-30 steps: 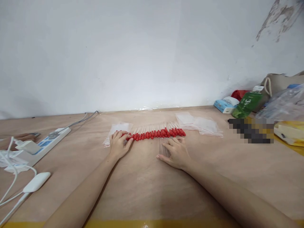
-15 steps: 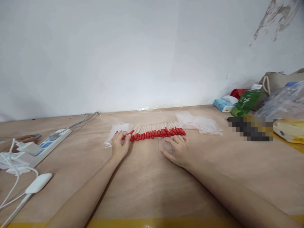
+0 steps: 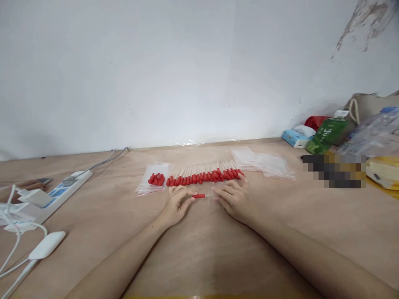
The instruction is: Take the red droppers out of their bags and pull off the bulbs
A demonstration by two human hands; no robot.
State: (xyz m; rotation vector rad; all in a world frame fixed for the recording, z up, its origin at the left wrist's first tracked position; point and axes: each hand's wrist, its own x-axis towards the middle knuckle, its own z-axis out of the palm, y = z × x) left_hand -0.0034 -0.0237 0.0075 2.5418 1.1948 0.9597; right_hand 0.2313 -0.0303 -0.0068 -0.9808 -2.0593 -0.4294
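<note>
My left hand [image 3: 177,203] pinches a small red sleeve-like piece [image 3: 199,195] between thumb and fingertips. A thin pale stick [image 3: 209,195] runs from that piece to my right hand [image 3: 233,197], whose thumb and fingers are closed on its other end. Clear, see-through material [image 3: 214,204] lies under the right fingertips; its kind is hard to make out. Just beyond both hands is a row of pale sticks with red ends [image 3: 199,177], red ends toward me. Loose red pieces [image 3: 156,179] sit in a small heap on clear zip bags [image 3: 149,189] at the left.
More flat clear bags [image 3: 264,162] lie at the back right. Farther right are a tissue pack [image 3: 296,138], a green bottle [image 3: 326,135] and plastic bags [image 3: 374,131]. A power strip [image 3: 59,195] with white cables is on the left, near another person's hand [image 3: 18,189].
My left hand has moved from the heap of red pieces toward the right and nearer me, bringing a red piece to the stick. My right hand's fingers have drawn together at the stick.
</note>
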